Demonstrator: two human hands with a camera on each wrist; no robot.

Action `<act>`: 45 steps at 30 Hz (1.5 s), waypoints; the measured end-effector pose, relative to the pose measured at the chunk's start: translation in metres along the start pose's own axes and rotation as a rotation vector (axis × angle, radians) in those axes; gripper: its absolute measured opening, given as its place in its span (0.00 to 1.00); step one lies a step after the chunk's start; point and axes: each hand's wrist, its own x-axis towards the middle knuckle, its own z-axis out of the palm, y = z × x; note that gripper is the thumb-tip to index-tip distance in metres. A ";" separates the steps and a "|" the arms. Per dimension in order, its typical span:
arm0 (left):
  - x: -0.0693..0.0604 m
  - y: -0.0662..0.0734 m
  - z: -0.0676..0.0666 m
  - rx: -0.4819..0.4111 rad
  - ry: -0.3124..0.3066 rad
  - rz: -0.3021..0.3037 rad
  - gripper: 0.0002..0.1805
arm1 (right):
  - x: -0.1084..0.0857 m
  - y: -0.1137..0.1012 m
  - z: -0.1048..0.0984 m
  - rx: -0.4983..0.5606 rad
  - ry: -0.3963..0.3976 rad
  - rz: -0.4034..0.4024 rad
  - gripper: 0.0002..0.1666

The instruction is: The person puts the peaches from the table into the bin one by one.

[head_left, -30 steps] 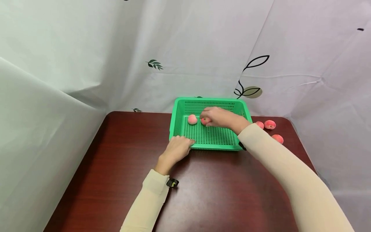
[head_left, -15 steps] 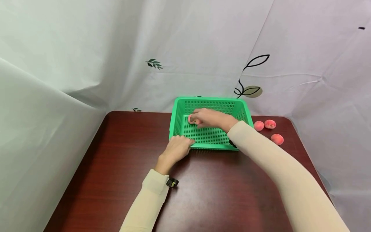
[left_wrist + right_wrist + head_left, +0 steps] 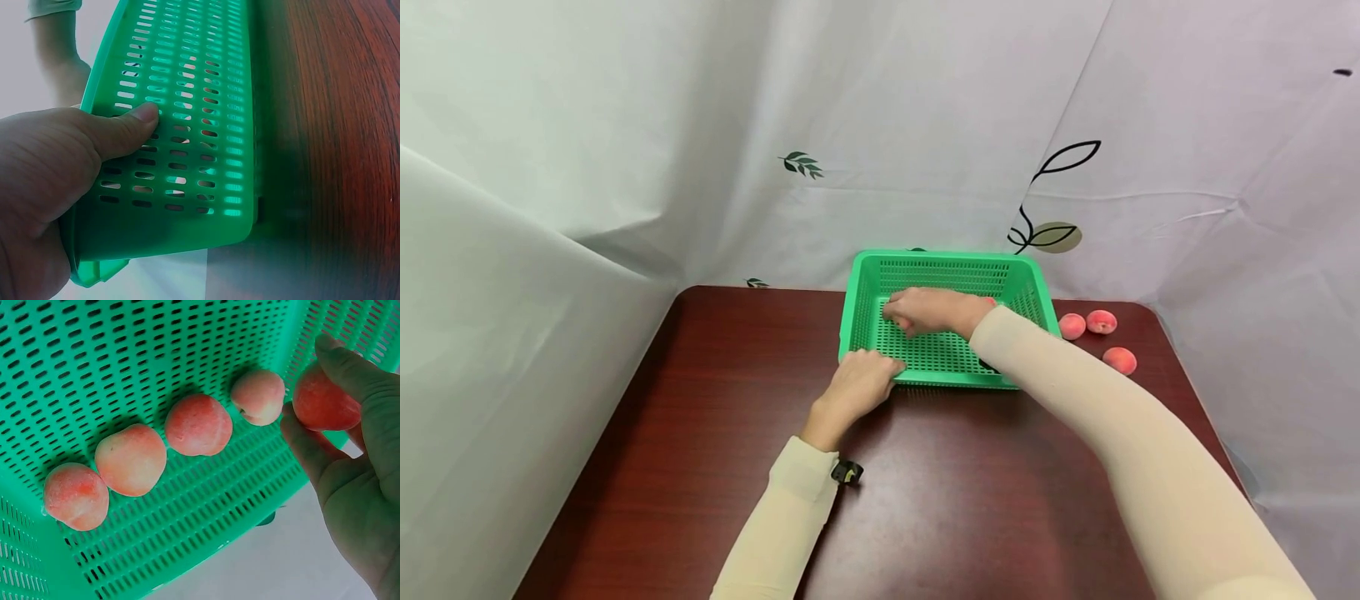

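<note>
My left hand (image 3: 860, 383) grips the near left corner of the green basket (image 3: 955, 379); in the left wrist view its thumb presses the perforated outer wall (image 3: 162, 225). My right hand (image 3: 928, 310) is inside the basket toward its left side. The right wrist view has that hand (image 3: 369, 456) holding a red peach (image 3: 322, 403) between thumb and fingers. Beside it, several peaches lie in a row on the basket floor, the nearest a pale one (image 3: 258, 397) and the farthest at the other end (image 3: 76, 497). My right arm hides most of them in the head view.
Three peaches lie on the dark red table (image 3: 715, 417) right of the basket: two near the back (image 3: 1072, 326) (image 3: 1102, 322) and one closer (image 3: 1120, 361). White cloth (image 3: 925, 200) hangs behind the table and at both sides.
My right hand has moved left inside the basket, from the second peach to the leftmost area, and sits slightly lower in view. The left hand and the basket have stayed in place.
</note>
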 end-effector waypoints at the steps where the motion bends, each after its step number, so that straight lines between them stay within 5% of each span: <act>1: 0.000 0.000 0.000 -0.006 -0.002 -0.002 0.23 | 0.001 0.000 0.000 -0.010 -0.009 -0.001 0.17; 19: -0.001 0.001 -0.002 -0.044 -0.035 -0.026 0.20 | 0.023 0.000 0.016 -0.190 -0.115 -0.040 0.22; 45: 0.000 0.001 -0.001 -0.033 -0.017 -0.030 0.20 | 0.043 -0.011 0.025 -0.105 -0.226 0.008 0.20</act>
